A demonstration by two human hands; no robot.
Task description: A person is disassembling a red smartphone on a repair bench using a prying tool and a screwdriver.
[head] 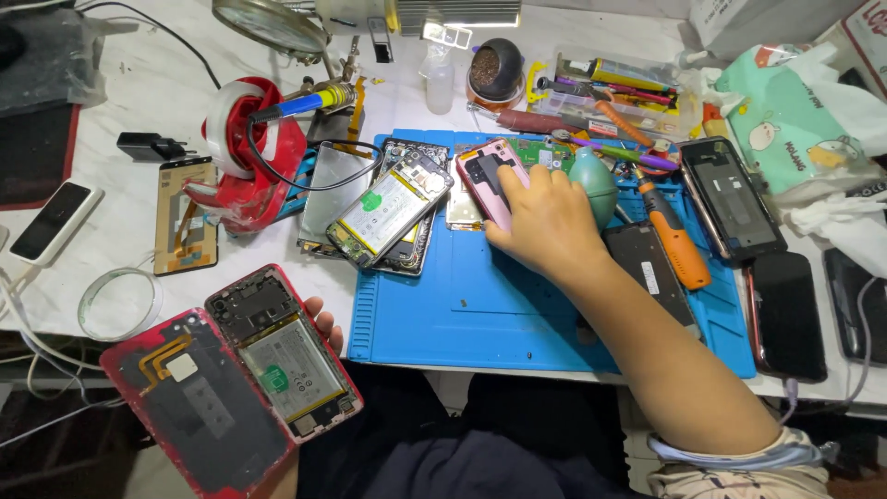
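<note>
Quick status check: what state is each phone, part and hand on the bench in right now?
Red phone: opened, battery exposed, back cover folded out beside it.
Left hand: under the red phone, holding it.
Right hand: resting on the pink phone, fingers closing round it.
Pink phone: back up, on the blue mat.
Middle phone: opened, battery showing.
Orange screwdriver: lying untouched.
</note>
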